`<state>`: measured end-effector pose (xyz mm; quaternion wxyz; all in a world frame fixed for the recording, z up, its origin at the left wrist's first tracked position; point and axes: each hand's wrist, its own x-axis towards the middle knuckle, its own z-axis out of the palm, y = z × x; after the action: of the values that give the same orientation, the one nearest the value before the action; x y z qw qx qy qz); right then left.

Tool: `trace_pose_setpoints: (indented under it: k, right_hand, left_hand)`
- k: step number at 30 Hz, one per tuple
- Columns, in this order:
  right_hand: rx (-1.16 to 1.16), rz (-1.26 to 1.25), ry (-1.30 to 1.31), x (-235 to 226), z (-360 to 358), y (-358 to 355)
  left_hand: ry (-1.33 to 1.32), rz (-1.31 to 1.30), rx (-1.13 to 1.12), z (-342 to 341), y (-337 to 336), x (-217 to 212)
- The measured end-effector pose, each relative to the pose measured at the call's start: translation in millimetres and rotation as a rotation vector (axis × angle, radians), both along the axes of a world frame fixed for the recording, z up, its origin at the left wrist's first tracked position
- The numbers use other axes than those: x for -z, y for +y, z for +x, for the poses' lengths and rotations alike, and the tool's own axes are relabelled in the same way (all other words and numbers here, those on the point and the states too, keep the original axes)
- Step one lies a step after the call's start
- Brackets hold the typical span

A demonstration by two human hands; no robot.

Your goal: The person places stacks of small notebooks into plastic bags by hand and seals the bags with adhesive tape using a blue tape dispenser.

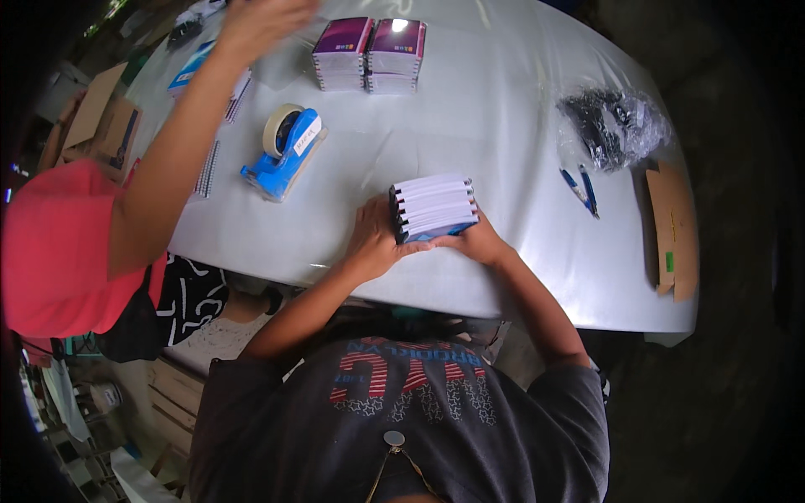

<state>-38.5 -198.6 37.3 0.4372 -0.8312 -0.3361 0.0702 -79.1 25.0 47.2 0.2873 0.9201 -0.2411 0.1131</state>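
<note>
A stack of small spiral notebooks (434, 204) stands near the table's front edge, white page edges facing up toward me. My left hand (375, 239) wraps around its left side. Around the right side curls my right hand (482, 237), and both thumbs meet along the near face, where a bit of blue cover shows. The far fingers of both hands are partly hidden behind the stack. Beyond it, to the left, sits a blue tape dispenser (289, 159) with a roll of tape (281, 130).
Two stacks of purple-covered notebooks (342, 52) stand at the back. A co-worker's arm (180, 159) reaches across the left side, over more notebooks (206, 172). On the right lie two pens (580, 191), crumpled clear plastic (616, 126) and a flat cardboard piece (671, 230). An open carton (105, 126) is at far left.
</note>
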Motion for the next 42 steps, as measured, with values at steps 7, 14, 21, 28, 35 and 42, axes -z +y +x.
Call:
trace_pose_setpoints:
  k: [7, 14, 21, 28, 35, 42]
  right_hand:
    - [0.113, -0.118, -0.248, -0.3, -1.1, 10.1]
    - [0.258, -0.159, -0.296, 10.0, -23.9, 21.5]
    - [0.26, -0.08, -0.083, 13.9, -38.4, 15.6]
    - [0.418, -0.32, -0.444, -15.8, -59.4, 10.3]
    - [0.403, 0.192, 0.172, -67.3, -49.0, 27.1]
    - [0.27, -0.013, 0.964, -57.9, -18.7, 27.3]
  left_hand:
    - [-0.079, 0.036, -0.063, 8.8, 4.0, 1.5]
    - [-0.046, 0.042, 0.03, 9.7, 18.7, 1.0]
    - [-0.028, 0.041, 0.096, 7.3, 12.4, 6.0]
    - [0.154, 0.059, 0.131, -1.6, 4.7, -13.4]
    - [0.435, -0.319, 0.21, 20.1, 15.2, -67.8]
    - [1.216, -0.01, 0.062, 52.7, 24.4, -52.9]
